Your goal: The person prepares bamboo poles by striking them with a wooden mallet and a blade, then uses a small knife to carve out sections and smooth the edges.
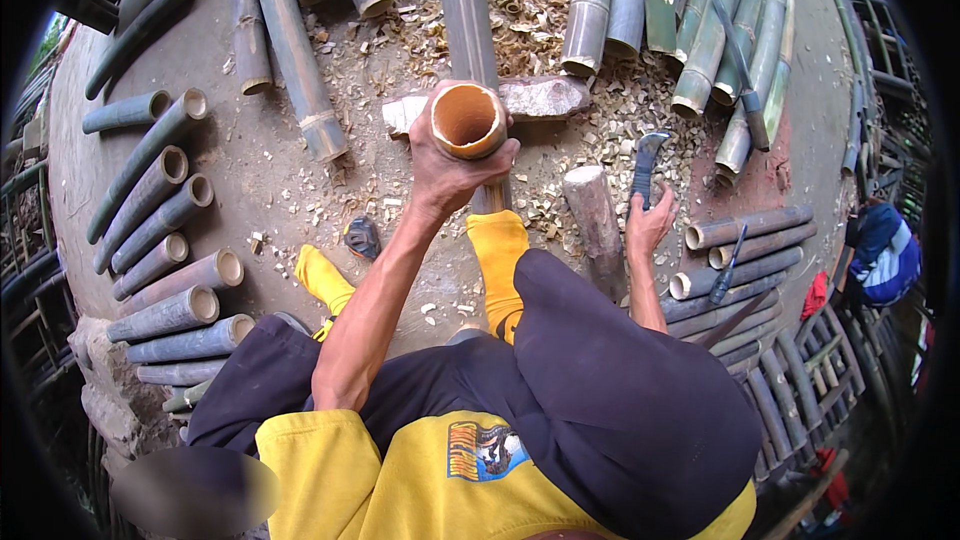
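Observation:
My left hand (445,165) grips the cut end of a long bamboo pole (468,120), whose hollow orange mouth faces up at me. The pole runs away from me and lies over a flat stone (545,97). My right hand (648,228) is lower right, with its fingers around the handle end of a curved knife (647,155) that lies among the wood chips. A short upright log block (595,220) stands between my hands. My feet in yellow socks (497,240) rest on the ground under the pole.
Cut bamboo tubes (165,270) lie in rows at the left, along the top and at the right (745,240). A long blade (740,60) rests on the far right poles. A small tape measure (362,237) lies by my left foot. A person in blue (885,255) sits at the right edge.

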Action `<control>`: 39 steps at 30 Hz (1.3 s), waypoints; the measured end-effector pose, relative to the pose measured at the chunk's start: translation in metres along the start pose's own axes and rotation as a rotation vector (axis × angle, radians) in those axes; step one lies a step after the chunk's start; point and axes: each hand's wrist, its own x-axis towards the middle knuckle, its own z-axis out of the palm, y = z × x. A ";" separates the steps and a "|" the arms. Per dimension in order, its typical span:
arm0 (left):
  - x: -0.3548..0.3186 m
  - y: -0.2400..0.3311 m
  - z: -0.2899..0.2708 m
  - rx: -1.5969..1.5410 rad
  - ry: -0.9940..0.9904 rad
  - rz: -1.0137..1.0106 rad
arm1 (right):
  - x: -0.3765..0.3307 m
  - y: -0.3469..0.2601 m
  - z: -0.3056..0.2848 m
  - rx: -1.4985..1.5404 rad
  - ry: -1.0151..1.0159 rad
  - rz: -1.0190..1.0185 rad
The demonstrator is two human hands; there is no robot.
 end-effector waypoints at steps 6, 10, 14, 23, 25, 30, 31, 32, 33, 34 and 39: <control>-0.014 0.009 0.021 0.226 -0.195 0.319 | 0.042 -0.173 -0.097 0.732 -0.359 -0.308; -0.028 0.008 0.025 0.284 -0.136 0.395 | 0.029 -0.280 -0.163 0.823 -0.287 -0.951; -0.041 -0.016 0.051 0.311 -0.014 0.335 | 0.008 -0.278 -0.100 0.050 -0.488 -1.180; -0.058 -0.012 0.042 0.368 0.244 0.377 | 0.025 -0.310 -0.183 0.436 -0.492 -1.131; -0.050 -0.011 0.051 0.343 0.229 0.401 | 0.037 -0.297 -0.189 0.445 -0.385 -1.163; -0.052 -0.032 0.040 0.440 0.129 0.355 | -0.014 -0.259 -0.091 0.483 -0.642 -0.665; -0.047 -0.028 0.042 0.378 0.211 0.521 | -0.020 -0.263 -0.087 0.410 -0.501 -0.845; -0.043 -0.026 0.038 0.332 0.183 0.439 | -0.018 -0.272 -0.086 0.418 -0.531 -0.787; -0.039 -0.022 0.027 0.299 0.153 0.357 | -0.014 -0.288 -0.082 0.438 -0.561 -0.727; -0.028 -0.021 0.018 0.169 0.193 0.298 | -0.011 -0.310 -0.075 0.414 -0.606 -0.746; -0.031 -0.011 0.021 0.068 0.088 0.181 | -0.011 -0.302 -0.077 0.444 -0.566 -0.784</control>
